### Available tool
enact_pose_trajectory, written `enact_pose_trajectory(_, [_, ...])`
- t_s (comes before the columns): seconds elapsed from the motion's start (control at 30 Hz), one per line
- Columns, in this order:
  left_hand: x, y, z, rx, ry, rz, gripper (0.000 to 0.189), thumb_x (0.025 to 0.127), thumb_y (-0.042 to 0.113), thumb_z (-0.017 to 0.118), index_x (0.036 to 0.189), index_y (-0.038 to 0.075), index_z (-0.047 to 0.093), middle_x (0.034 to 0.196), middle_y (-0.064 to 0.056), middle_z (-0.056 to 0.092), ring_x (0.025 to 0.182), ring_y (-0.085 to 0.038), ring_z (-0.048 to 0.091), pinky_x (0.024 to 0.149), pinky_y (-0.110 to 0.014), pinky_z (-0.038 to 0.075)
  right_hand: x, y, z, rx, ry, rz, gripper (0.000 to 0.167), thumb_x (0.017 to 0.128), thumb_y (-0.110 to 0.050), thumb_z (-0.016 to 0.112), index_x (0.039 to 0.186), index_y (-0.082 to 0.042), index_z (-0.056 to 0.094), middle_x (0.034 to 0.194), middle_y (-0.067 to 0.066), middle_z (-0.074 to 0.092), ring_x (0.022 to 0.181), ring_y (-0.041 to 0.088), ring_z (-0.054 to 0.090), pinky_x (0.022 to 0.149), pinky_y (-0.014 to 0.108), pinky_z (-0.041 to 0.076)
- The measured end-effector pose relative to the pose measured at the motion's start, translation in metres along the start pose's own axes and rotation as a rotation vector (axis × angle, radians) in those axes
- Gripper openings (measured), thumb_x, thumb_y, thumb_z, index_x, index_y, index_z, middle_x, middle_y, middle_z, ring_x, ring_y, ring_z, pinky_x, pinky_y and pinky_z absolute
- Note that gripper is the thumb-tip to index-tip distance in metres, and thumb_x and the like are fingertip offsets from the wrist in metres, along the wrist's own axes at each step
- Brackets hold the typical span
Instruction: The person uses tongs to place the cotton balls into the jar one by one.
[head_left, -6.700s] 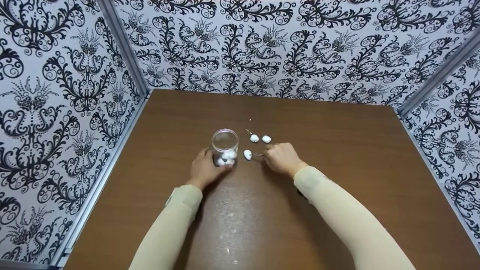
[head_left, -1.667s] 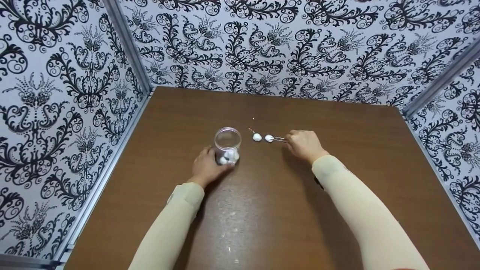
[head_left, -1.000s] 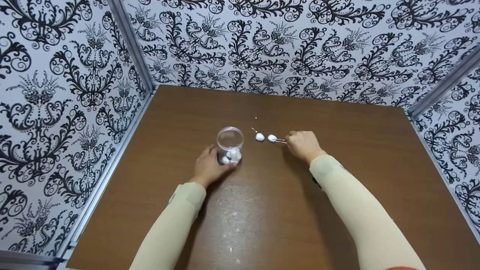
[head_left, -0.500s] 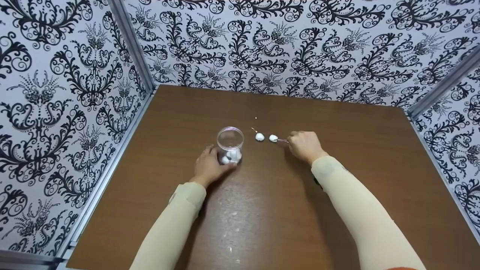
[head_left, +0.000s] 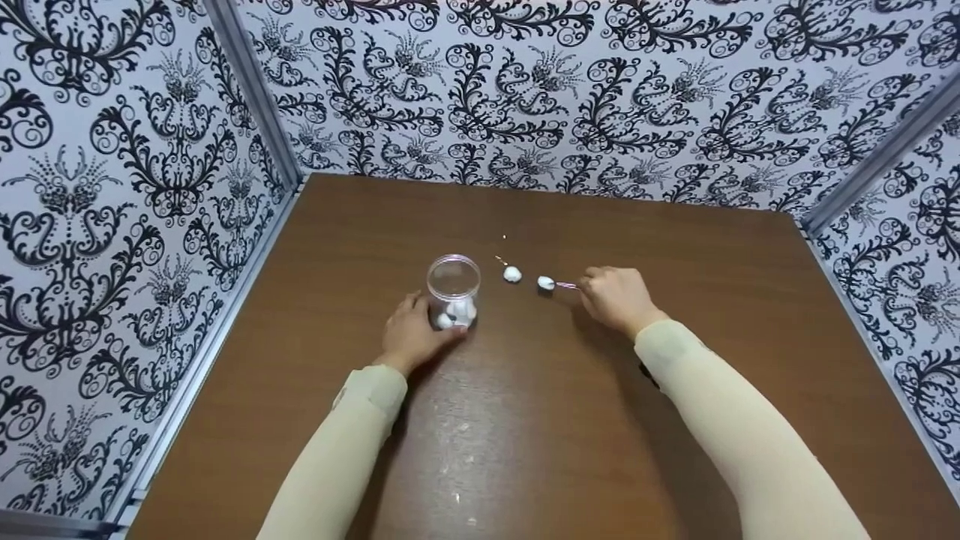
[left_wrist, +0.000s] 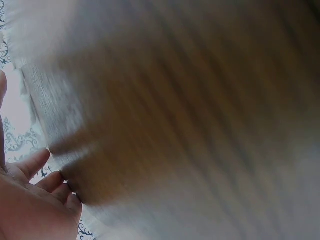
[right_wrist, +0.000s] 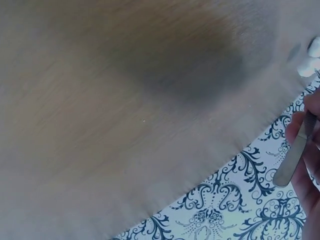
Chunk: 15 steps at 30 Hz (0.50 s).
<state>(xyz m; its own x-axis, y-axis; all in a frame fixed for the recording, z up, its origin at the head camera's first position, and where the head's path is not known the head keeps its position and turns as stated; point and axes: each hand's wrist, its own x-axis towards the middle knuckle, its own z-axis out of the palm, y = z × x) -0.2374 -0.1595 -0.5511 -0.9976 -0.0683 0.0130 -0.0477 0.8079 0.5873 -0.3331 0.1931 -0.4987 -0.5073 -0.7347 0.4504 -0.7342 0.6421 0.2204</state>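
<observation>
A left wall (head_left: pixel 67 225) in black-and-white scrollwork stands at the far left, meeting the far wall (head_left: pixel 525 90), which bears the same pattern, at a grey metal post (head_left: pixel 255 94). A pale sleeve (head_left: pixel 330 457) comes in from the near left over the brown table (head_left: pixel 465 420). The left hand (head_left: pixel 411 334) curls round the lower left side of a clear jar (head_left: pixel 453 297), thumb on the near side. The jar stands upright, open at the top, with several white balls (head_left: pixel 459 311) in its bottom. Just right of it and a little farther off, a loose white ball (head_left: pixel 512 274) lies on the table, a thin fragment (head_left: pixel 501 260) near its far left side and a tiny speck (head_left: pixel 505 237) farther away. Next to the right comes a second white ball (head_left: pixel 546 283) at the tips of metal tweezers (head_left: pixel 566 286); whether it touches the table I cannot tell. The right hand (head_left: pixel 616 298) pinches the tweezers, its pale sleeve running toward the near right. The patterned right wall (head_left: pixel 926 292) closes that side.
</observation>
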Motion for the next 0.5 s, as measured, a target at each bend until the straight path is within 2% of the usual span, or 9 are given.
enact_pose_trajectory(0.23, [0.0,0.001,-0.001,0.01,-0.015,-0.014,0.093,0.077,0.063,0.076,0.144,0.005,0.049,0.153,-0.015,0.039,0.142,-0.035,0.031,0.112,-0.052,0.027,-0.003,-0.003,-0.017,0.018,0.024,-0.009,0.005,0.082,-0.008,0.072,0.084,-0.006,0.075,0.075,0.006,0.065,0.061,0.026,0.064,0.045,0.045,0.049])
enact_pose_trajectory(0.5, [-0.001,0.001,-0.002,0.012,0.001,0.006,0.091,0.078,0.062,0.075,0.142,0.002,0.05,0.152,-0.018,0.04,0.14,-0.037,0.034,0.111,-0.053,0.028,0.006,-0.013,-0.034,0.039,0.061,-0.021,0.004,0.083,-0.01,0.072,0.085,-0.007,0.074,0.075,0.004,0.064,0.063,0.027,0.063,0.046,0.045,0.049])
